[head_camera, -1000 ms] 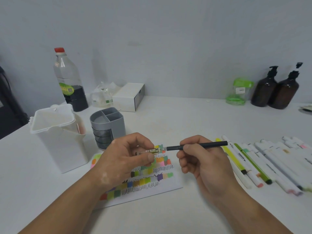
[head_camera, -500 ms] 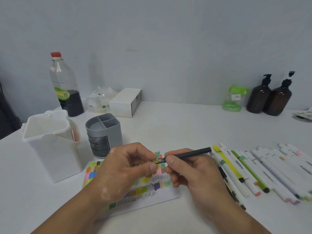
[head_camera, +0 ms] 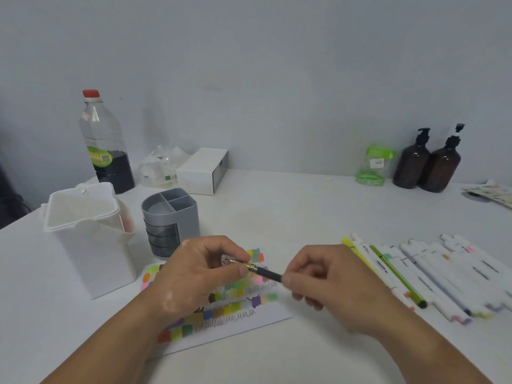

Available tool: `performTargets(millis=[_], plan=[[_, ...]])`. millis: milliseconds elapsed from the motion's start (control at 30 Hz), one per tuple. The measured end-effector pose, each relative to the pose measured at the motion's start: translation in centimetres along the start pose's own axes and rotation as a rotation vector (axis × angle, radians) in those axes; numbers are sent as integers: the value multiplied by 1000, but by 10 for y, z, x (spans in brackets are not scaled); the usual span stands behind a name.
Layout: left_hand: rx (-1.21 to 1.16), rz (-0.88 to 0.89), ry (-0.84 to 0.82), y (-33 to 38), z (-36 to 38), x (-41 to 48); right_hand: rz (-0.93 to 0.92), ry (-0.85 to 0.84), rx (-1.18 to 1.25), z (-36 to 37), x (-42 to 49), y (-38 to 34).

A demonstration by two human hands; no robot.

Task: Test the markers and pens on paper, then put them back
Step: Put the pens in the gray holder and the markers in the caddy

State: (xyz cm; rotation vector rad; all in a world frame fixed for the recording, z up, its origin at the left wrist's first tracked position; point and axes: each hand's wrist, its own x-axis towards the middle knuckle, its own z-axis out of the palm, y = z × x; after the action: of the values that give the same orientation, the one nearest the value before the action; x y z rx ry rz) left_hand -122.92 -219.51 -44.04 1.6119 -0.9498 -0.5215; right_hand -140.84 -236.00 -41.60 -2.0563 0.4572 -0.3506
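Observation:
My right hand [head_camera: 327, 284] grips a thin black pen [head_camera: 267, 273] whose tip end points left. My left hand [head_camera: 202, 273] pinches the pen's clear cap [head_camera: 227, 259] right at that tip; cap and pen meet between thumb and forefinger. Both hands hover over a sheet of paper [head_camera: 266, 317] covered with coloured swatches and black scribbles. To the right, several white and green markers [head_camera: 432, 275] lie in a row on the table. A grey divided pen holder [head_camera: 170, 217] stands behind my left hand.
A white plastic bin [head_camera: 86, 236] stands at the left, a clear bottle [head_camera: 106, 142] with dark liquid and a white box [head_camera: 203, 170] behind it. Two brown pump bottles [head_camera: 428, 162] and a green packet [head_camera: 374, 166] stand at the back right by the wall.
My right hand has slid the pen leftward into the cap held by my left hand, and the pen's back end now points down to the right, mostly hidden in my fist.

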Motion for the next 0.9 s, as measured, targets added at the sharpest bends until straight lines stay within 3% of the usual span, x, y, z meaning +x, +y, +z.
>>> performTargets(millis=[100, 200, 333, 467, 667, 833, 900], plan=[[-24, 1, -106, 0, 3, -2, -33, -51, -403, 18, -9, -6], [0, 5, -61, -3, 1, 0, 43, 61, -539, 24, -23, -5], [498, 107, 126, -17, -4, 2, 211, 213, -655, 9, -33, 8], [812, 110, -39, -20, -2, -2, 234, 264, -770, 5, -30, 20], [706, 79, -60, -9, 19, -30, 199, 415, -760, 1, -48, 34], [910, 169, 335, 23, -14, -3, 167, 434, -750, -3, -53, 40], [1079, 122, 363, 41, -38, 25, 156, 421, -738, -1, -50, 41]])
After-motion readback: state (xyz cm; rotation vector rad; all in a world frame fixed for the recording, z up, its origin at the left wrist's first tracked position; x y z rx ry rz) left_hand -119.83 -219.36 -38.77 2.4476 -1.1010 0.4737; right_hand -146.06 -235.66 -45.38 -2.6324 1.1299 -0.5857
